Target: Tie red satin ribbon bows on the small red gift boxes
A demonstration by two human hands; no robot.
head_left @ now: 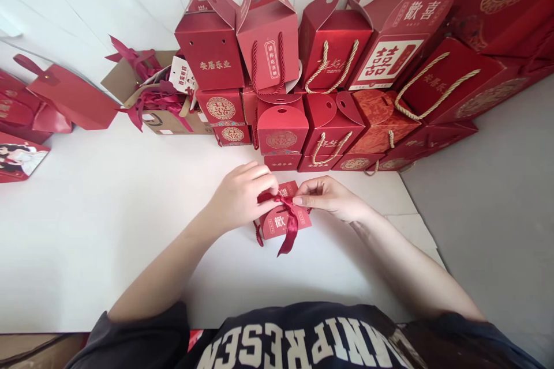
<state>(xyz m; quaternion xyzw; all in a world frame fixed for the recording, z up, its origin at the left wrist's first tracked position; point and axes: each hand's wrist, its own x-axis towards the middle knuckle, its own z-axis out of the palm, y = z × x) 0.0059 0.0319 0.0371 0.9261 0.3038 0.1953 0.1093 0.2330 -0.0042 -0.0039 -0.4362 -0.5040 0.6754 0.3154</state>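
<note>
A small red gift box (270,228) with white characters on its flaps stands on the white table in front of me. A dark red satin ribbon (291,236) is looped at its top, and one tail hangs down the near side. My left hand (247,196) pinches the ribbon from the left, its fingers curled. From the right, my right hand (331,199) pinches the ribbon near the knot between thumb and forefinger. A twisted red cord (258,234) hangs at the box's left side.
Stacked red gift boxes (283,130), several with gold cord handles, line the back and right. An open cardboard box (173,121) holding red ribbons stands at back left. Red bags (73,95) lie on the far left of the white table (108,213).
</note>
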